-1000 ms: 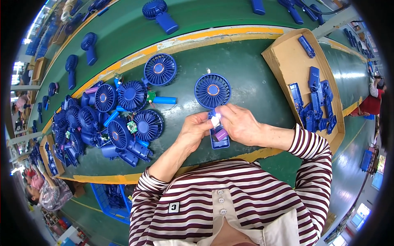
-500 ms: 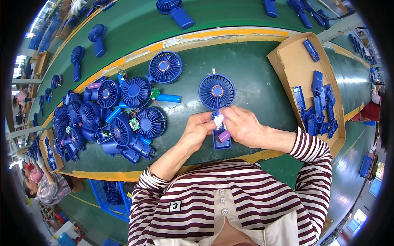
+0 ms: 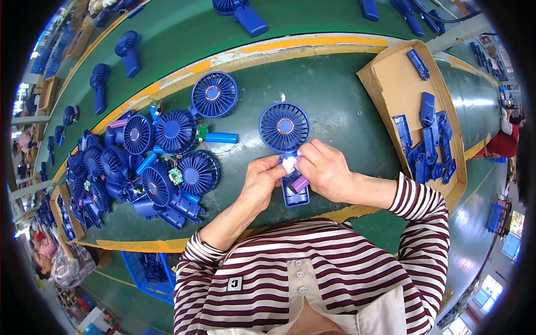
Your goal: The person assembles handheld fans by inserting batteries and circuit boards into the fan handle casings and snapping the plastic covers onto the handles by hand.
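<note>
Centre of frame, a worker's bare hands on a deep-blue round plastic handheld fan at a dark-green tabletop. Fan's head points up the frame, grille facing viewer: thin radial ribs, blue hub w/ a copper-coloured ring. Below it, the blue rectangular handle shell is uncovered, w/ a purple cylindrical cell slanting across it. At the neck, a small bright-white piece; glare hides detail.

L hand: thumb & forefinger pinch the neck by the white piece. R hand: fingers curled, tips gripping at the same spot; can't tell exactly which part they grasp.

Containers: R side of frame, a shallow tan cardboard box w/ a heap of blue plastic shell parts low in it, plus one single blue shell near its top end. Far L, a small brown cardboard box w/ blue parts. Lower L, below table edge, a bright-blue plastic crate w/ dark-blue pcs, too dim to ID.
</note>
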